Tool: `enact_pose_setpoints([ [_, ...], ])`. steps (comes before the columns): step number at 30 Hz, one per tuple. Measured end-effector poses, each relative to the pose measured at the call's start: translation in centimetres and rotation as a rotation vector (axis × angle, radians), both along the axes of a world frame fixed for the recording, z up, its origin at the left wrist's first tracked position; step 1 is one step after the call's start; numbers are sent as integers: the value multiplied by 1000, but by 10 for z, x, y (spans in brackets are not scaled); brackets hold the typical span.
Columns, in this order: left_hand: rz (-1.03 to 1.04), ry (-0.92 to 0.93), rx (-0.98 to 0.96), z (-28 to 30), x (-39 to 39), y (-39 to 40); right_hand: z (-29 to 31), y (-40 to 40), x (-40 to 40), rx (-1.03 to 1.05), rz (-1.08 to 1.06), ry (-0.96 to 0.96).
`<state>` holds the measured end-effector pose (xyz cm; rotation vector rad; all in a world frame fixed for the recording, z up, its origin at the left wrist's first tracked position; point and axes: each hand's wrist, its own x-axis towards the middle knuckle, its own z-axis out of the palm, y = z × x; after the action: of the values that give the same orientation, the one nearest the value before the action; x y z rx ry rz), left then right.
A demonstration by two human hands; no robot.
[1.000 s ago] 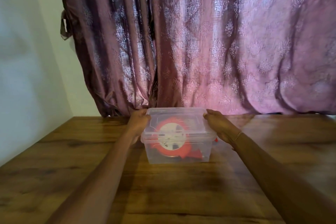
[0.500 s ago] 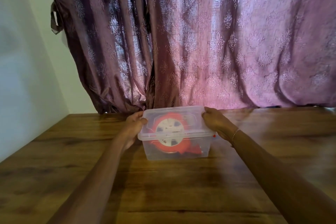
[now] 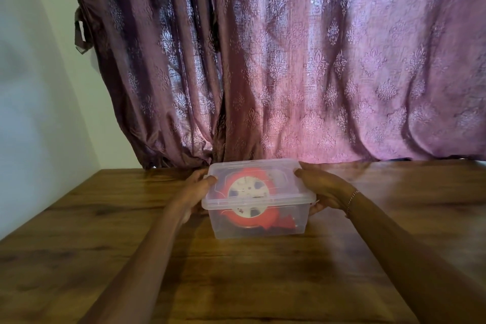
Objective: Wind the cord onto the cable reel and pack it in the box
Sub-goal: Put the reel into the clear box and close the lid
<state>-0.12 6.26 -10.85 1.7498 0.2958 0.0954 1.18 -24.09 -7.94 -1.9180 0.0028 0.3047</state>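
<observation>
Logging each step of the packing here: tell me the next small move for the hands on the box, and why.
Probably press the lid down at both ends to seat it, then let go. The red cable reel already lies inside the clear box on the table, the lid sits on top, and the left hand and right hand hold its two ends. Whether it has clicked shut cannot be told.

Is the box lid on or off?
On: the lid covers the box, the red reel showing through it.

Cord hidden inside cable reel (image 3: 247, 193), lid-blurred
</observation>
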Motion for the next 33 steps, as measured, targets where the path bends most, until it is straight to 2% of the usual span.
enact_pose_setpoints([
  [4, 86, 71, -70, -1, -5, -2, -11, 1, 1, 36, -227, -21],
  [8, 166, -1, -116, 1, -11, -10, -16, 2, 3, -41, -422, -270],
  [10, 209, -59, -153, 0, -17, -10, -16, 3, -1, -5, -427, -340],
  [14, 236, -182, -229, 0, -32, -12, -26, 7, -14, 307, -343, -313],
  [17, 169, -199, -299, -5, -42, -23, -31, 12, -22, 577, -334, -215],
  [19, 121, -191, -402, -13, -45, -29, -30, 15, -25, 669, -317, -181],
  [22, 100, -190, -512, -18, -47, -34, -27, 16, -24, 593, -310, -201],
  [26, 98, -187, -518, -18, -45, -35, -26, 15, -21, 300, -274, -349],
  [33, 97, -146, -578, -18, -41, -36, -30, 14, -21, 333, -249, -377],
])
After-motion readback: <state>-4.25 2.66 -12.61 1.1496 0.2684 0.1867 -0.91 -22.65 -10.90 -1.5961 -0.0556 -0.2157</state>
